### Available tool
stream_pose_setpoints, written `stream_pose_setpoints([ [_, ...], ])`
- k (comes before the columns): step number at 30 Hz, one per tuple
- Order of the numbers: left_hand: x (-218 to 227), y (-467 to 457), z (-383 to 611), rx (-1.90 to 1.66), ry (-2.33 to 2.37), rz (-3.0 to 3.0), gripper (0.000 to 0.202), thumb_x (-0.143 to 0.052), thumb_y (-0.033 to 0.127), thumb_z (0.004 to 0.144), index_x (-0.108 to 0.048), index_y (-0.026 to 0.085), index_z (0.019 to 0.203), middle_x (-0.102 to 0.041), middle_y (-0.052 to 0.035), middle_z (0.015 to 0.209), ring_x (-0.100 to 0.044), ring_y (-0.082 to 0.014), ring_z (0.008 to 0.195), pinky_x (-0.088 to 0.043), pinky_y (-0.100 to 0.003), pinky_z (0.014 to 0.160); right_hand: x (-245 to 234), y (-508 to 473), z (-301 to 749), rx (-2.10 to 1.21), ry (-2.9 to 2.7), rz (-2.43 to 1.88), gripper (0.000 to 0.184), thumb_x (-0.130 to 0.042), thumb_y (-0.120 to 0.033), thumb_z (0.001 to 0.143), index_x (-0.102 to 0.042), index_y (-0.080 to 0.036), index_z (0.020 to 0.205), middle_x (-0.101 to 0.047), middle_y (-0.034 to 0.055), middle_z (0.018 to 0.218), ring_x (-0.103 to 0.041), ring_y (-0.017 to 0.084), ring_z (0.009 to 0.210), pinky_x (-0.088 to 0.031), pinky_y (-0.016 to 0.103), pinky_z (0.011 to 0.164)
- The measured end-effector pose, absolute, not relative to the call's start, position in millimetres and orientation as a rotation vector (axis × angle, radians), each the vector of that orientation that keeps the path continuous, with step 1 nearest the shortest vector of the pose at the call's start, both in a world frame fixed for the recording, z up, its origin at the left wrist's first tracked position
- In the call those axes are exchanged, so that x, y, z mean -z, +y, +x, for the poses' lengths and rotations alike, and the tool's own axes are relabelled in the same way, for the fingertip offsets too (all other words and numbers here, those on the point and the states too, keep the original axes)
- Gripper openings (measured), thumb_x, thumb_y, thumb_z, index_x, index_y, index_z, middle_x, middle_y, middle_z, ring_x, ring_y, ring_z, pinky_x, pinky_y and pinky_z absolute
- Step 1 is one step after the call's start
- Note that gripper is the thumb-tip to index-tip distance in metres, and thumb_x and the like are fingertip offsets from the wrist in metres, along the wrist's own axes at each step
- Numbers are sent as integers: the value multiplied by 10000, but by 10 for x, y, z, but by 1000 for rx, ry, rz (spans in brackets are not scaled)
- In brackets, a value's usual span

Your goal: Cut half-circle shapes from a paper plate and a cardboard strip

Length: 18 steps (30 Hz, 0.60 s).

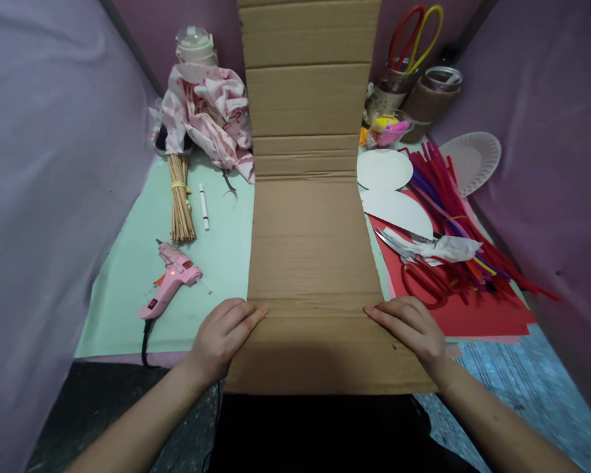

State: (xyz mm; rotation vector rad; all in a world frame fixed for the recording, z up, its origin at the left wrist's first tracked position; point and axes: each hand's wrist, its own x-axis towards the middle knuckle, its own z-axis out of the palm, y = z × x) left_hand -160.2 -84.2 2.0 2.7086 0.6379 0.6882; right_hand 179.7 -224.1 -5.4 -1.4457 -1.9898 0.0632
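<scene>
**Long cardboard sheet under both our hands**

One corrugated brown cardboard sheet (pixel 308 197) runs down the middle of the table. It is creased crosswise into panels, its far end rises upright and its near end lies at the table's front edge. Our left hand (pixel 224 335) lies flat on its near left edge and our right hand (pixel 411 328) on its near right edge. On both hands the fingers are held close together and point inward, and we cannot tell where the thumbs sit.

A mint-green mat (pixel 128 289) covers the table to the left. To the right lies a red paper sheet (pixel 473 315) with a heap of pipe cleaners (pixel 453 217) across it, mostly red and purple.

A crumpled pink patterned cloth (pixel 211 115) sits far left, and one fluted paper plate (pixel 473 161) leans far right. Two smooth white paper rounds (pixel 384 169) overlap beside the cardboard.

We count three containers at the back right. A jar (pixel 396 82) holds looped red and yellow handles, a brown-wrapped jar (pixel 431 98) has contents we cannot see, and a clear bowl (pixel 389 126) holds yellow and pink bits.

Next come one banded bundle of wooden sticks (pixel 180 200), one pink glue gun (pixel 170 279), one pair of red-handled scissors (pixel 423 279) and one white marker (pixel 204 207).
</scene>
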Motion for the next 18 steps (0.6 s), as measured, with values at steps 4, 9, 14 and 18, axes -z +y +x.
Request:
stream_pose_setpoints([
  [4, -53, -876, -1609, -619, 761, 2590, 422, -343, 132, 963, -531, 276, 1311, -666, -55, 1042, -580, -183, 982, -472, -341, 862, 14, -2226, 1787, -237, -1920, -1520, 340, -431, -208, 966, -604, -258, 1255, -655, 76, 939, -594, 215, 872, -482, 361, 750],
  [9, -131, -916, -1608, -485, 944, 2530, 390, -375, 184, 947, -533, 283, 1290, -662, -53, 1083, -563, -214, 1053, -369, -401, 911, -31, -2196, 1815, -431, -1838, -1621, 300, -429, -254, 944, -624, -250, 1172, -650, 77, 955, -595, 224, 905, -479, 359, 768],
  [14, -239, -922, -1487, -449, 1173, 2387, 566, -511, 242, 854, -373, 225, 1402, -678, -64, 1004, -581, -249, 1017, -370, -423, 877, -146, -2133, 1732, -657, -1599, -1771, 307, -527, -287, 851, -565, -198, 1142, -635, 66, 900, -613, 217, 844, -483, 341, 735],
  [18, -271, -910, -1322, -539, 1464, 2149, 566, -589, 399, 827, -420, 179, 1320, -679, -69, 952, -620, -237, 865, -454, -384, 773, -181, -2032, 1638, -590, -1304, -2053, 340, -597, -459, 819, -545, -190, 1019, -638, 50, 809, -597, 205, 693, -452, 302, 596],
])
